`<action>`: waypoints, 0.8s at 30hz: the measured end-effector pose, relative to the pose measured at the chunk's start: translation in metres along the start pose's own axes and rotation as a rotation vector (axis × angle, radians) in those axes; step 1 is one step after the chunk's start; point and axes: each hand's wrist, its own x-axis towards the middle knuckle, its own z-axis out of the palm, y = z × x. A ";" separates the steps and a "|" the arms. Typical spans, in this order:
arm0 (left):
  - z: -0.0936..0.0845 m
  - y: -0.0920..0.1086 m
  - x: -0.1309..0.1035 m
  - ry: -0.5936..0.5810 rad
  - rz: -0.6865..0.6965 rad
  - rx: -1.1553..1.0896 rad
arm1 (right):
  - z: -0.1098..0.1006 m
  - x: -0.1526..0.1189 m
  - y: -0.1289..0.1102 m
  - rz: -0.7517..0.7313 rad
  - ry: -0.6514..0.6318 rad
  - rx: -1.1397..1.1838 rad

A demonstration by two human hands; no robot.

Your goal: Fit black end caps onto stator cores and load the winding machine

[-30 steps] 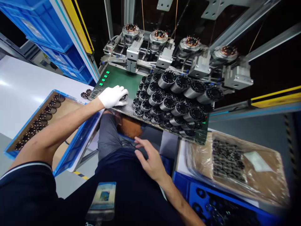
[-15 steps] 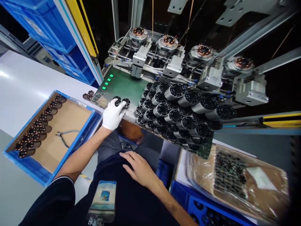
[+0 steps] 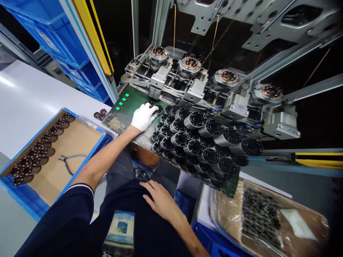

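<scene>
Now the white-gloved left hand (image 3: 145,117) has moved away from the front edge of the dark-green work board (image 3: 125,117), taking two short black-topped, grey-sided cylinders (image 3: 159,108) along, and that puts the pair just beside the close-packed rows of matching cylinders (image 3: 180,138). Gloved fingers curl over both; lifted or slid, I can't tell. Down at the dark shirt front, the bare right hand (image 3: 160,200) holds nothing, fingers loosely spread. Any writing? The blue-and-white sleeved badge (image 3: 122,227) carries print too small to read.
</scene>
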 end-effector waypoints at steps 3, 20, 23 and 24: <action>0.000 0.001 0.017 -0.010 0.031 -0.001 | 0.007 -0.010 0.016 0.065 0.004 0.014; -0.025 -0.022 -0.064 0.149 -0.193 -0.109 | -0.001 -0.023 0.057 0.150 0.065 0.022; -0.053 -0.071 -0.160 0.219 -0.512 -0.042 | 0.012 -0.028 0.068 0.161 0.063 0.033; -0.063 -0.090 -0.195 0.224 -0.651 -0.010 | 0.017 -0.028 0.072 0.166 0.059 0.034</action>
